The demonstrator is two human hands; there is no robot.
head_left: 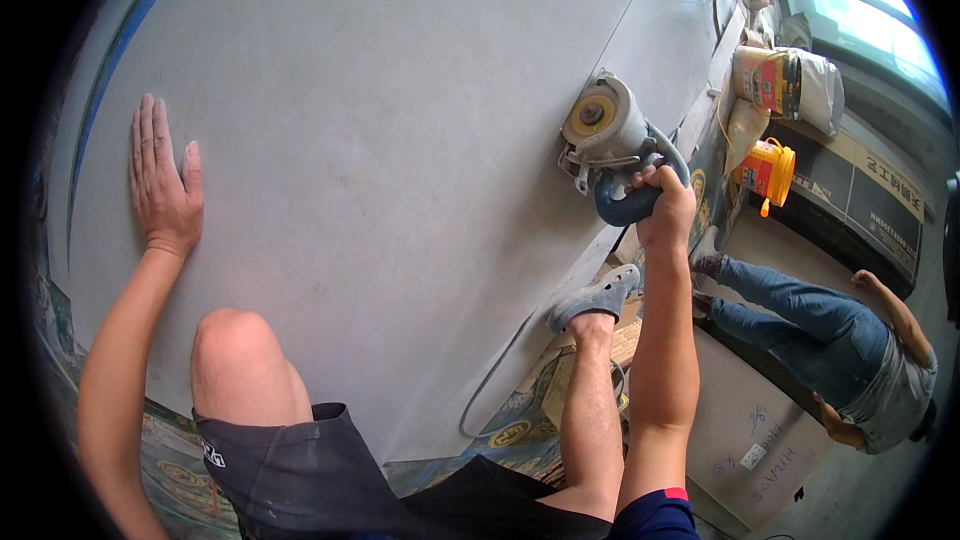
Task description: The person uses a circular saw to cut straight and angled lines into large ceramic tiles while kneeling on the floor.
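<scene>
My left hand (165, 185) lies flat on a large grey slab (370, 130), its fingers stretched out and dusty. In my right hand (665, 208) is the dark looped handle of a handheld stone cutter (610, 130), a small circular saw with a grey body and a yellow ring at its motor end. The cutter sits on the slab's right part, at the end of a thin straight line that runs away toward the far edge. Its blade is hidden behind the body. My bent knee (240, 350) rests on the slab.
A grey clog (600, 298) on my foot stands by the slab's right edge, with a cable (490, 380) near it. Buckets (765, 80), a yellow-orange container (768, 172) and a long dark carton (850, 190) stand at right. Another person (830, 330) stands there.
</scene>
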